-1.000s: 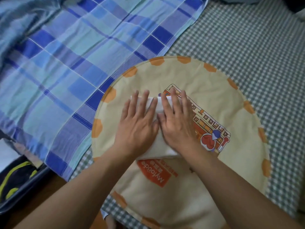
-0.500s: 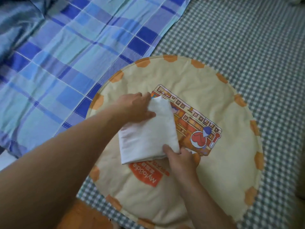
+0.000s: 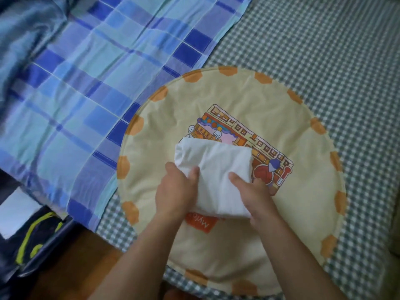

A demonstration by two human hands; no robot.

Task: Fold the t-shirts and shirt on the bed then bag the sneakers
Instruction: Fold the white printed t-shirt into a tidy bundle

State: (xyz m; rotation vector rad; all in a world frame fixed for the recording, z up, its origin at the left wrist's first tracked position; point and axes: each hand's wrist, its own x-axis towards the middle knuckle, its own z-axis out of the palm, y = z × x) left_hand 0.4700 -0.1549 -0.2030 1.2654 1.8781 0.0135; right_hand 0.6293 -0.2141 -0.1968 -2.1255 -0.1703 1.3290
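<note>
Change since half a second ago: the white folded t-shirt (image 3: 213, 178) no longer lies flat with the hands at opposite corners; both hands have come to its near half and its near end looks raised off the round cushion (image 3: 249, 245). A second ago both palms pressed it flat. Judgement: folding of this garment is finished and it is being picked up for putting aside; the remaining garments and the sneakers are still to do, and none of them can be identified in this view.

Far left of the hands: blue plaid sheet (image 3: 86, 83) on the bed, with a dark bag with yellow-green trim (image 3: 32, 239) on the floor below it.

Left hand (image 3: 175, 191): clamped on the bundle's left edge, thumb on top, fingers curled under and hidden.

Bundle: between the two hands, over the cushion's printed picture, far end apparently touching the cushion.

Right hand (image 3: 255, 195): clamped on the right near corner, thumb pressed on top, fingers tucked beneath.

Right of the hands: green checked bed cover (image 3: 346, 72).
</note>
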